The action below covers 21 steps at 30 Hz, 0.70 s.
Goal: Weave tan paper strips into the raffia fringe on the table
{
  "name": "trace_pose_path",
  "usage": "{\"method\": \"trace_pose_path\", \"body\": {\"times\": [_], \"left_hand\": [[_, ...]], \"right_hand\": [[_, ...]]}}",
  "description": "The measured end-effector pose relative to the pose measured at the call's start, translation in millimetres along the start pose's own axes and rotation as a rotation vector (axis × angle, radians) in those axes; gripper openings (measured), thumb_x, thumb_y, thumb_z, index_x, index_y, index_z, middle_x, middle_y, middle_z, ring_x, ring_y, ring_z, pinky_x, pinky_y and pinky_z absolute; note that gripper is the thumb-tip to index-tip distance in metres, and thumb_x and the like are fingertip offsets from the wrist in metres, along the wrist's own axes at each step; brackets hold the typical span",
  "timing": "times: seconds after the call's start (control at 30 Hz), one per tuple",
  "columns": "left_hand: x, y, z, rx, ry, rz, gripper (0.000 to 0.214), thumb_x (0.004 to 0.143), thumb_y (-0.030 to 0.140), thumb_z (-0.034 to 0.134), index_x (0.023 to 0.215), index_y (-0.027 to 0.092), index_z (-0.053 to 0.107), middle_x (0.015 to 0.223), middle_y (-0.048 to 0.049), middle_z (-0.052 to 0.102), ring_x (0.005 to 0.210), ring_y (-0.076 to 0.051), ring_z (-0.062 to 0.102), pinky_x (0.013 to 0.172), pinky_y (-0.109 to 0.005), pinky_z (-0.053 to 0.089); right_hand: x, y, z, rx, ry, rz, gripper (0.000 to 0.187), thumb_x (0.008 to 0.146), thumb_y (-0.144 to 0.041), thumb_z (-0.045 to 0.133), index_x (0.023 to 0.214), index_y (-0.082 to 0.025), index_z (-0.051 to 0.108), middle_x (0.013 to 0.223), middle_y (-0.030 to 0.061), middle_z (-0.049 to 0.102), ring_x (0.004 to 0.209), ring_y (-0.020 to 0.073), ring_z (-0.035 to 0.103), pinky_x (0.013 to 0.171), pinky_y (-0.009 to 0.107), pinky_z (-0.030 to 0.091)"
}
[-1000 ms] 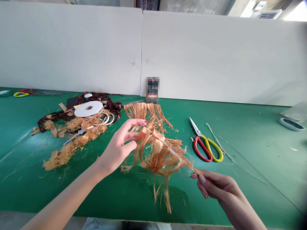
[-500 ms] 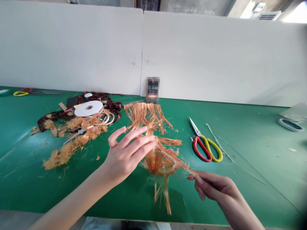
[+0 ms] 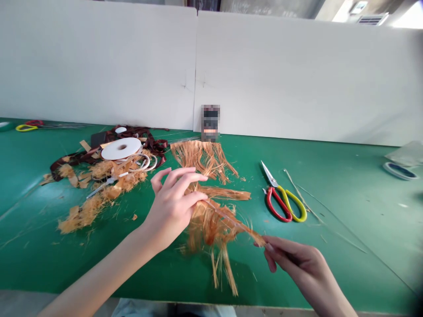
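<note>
My left hand hovers over the green table, its lower fingers curled against an orange fringed strip and its upper fingers stretched out. The strip winds around a thin wire stem that runs down to the right. My right hand pinches the stem's lower end between thumb and fingers. Loose orange strands hang from the bundle toward the table's front edge.
Red and yellow scissors lie to the right of the bundle, with thin wires beside them. More orange fringe lies behind. At left sit a white ribbon spool, dark red ribbon, orange scraps. White partition boards stand behind.
My left hand moved in from the left, closed its lower fingers on the fringe and wound it tighter around the stem. My right hand shifted slightly left and lower, keeping its pinch.
</note>
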<state>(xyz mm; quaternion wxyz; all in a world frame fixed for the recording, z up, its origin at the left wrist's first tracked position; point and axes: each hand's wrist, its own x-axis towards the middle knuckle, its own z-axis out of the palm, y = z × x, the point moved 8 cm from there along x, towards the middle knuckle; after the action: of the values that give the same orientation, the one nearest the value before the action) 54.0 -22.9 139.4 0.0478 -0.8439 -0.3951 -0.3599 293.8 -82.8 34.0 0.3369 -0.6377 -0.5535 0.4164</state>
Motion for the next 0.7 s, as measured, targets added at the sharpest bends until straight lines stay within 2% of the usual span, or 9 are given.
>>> {"method": "trace_pose_path", "body": {"times": [0.1,0.2,0.27,0.37,0.5,0.57,0.7], "left_hand": [[-0.5,0.5,2.5,-0.003,-0.003,0.011,0.028,0.081,0.0,0.056,0.077,0.026,0.066,0.111,-0.0001,0.069,0.115,-0.026,0.055,0.099,-0.051,0.025],[-0.1,3.3,6.1,0.014,-0.025,0.038,0.037,0.082,-0.002,0.05,0.097,0.027,0.066,0.121,-0.0026,0.066,0.119,-0.025,0.053,0.1,-0.051,0.024],[0.2,8.3,5.7,0.034,-0.031,0.083,0.047,0.084,-0.005,0.045,0.114,0.028,0.06,0.129,-0.0044,0.062,0.123,-0.023,0.049,0.102,-0.051,0.023],[0.6,16.4,-0.3,-0.025,-0.041,0.129,0.051,0.084,-0.005,0.041,0.118,0.028,0.058,0.134,-0.0039,0.058,0.129,-0.022,0.044,0.105,-0.051,0.018],[4.1,15.1,0.1,-0.271,-0.175,-0.001,0.035,0.089,0.01,0.043,0.117,0.027,0.057,0.126,-0.0021,0.064,0.129,-0.022,0.046,0.109,-0.049,0.013],[5.7,12.6,3.8,-0.292,-0.221,-0.057,0.029,0.091,0.015,0.046,0.116,0.026,0.056,0.116,-0.0001,0.07,0.125,-0.021,0.05,0.11,-0.048,0.012],[5.9,11.9,15.0,-0.262,-0.284,-0.012,0.045,0.085,0.0,0.041,0.121,0.024,0.051,0.107,0.0,0.072,0.126,-0.018,0.05,0.111,-0.049,0.01]], "right_hand": [[-1.2,-4.3,0.6,0.008,0.018,0.01,0.032,0.082,-0.046,0.059,0.077,-0.02,0.077,0.049,0.0009,0.058,0.053,0.0167,0.052,0.062,0.03,0.043],[-1.6,-11.1,0.6,0.044,0.06,0.047,0.03,0.081,-0.043,0.06,0.077,-0.02,0.077,0.049,0.0002,0.058,0.054,0.0165,0.051,0.062,0.03,0.041],[-1.4,-14.7,1.5,0.075,0.071,0.064,0.028,0.08,-0.042,0.061,0.076,-0.02,0.077,0.05,-0.0003,0.057,0.055,0.0162,0.05,0.065,0.03,0.041],[-0.7,-16.9,2.9,0.097,0.064,0.073,0.028,0.079,-0.042,0.061,0.073,-0.019,0.076,0.049,-0.0007,0.056,0.056,0.0159,0.05,0.068,0.03,0.041],[-0.1,-16.5,4.5,0.086,0.037,0.084,0.029,0.079,-0.043,0.061,0.074,-0.019,0.076,0.049,-0.0011,0.056,0.055,0.0157,0.049,0.066,0.03,0.039],[-0.3,-16.9,5.1,0.094,0.024,0.088,0.029,0.079,-0.044,0.061,0.075,-0.019,0.076,0.048,-0.0013,0.056,0.055,0.016,0.05,0.066,0.03,0.04],[-0.9,-15.9,6.3,0.133,-0.007,0.105,0.029,0.078,-0.044,0.062,0.075,-0.018,0.075,0.048,-0.0014,0.056,0.055,0.0153,0.05,0.067,0.029,0.041]]}}
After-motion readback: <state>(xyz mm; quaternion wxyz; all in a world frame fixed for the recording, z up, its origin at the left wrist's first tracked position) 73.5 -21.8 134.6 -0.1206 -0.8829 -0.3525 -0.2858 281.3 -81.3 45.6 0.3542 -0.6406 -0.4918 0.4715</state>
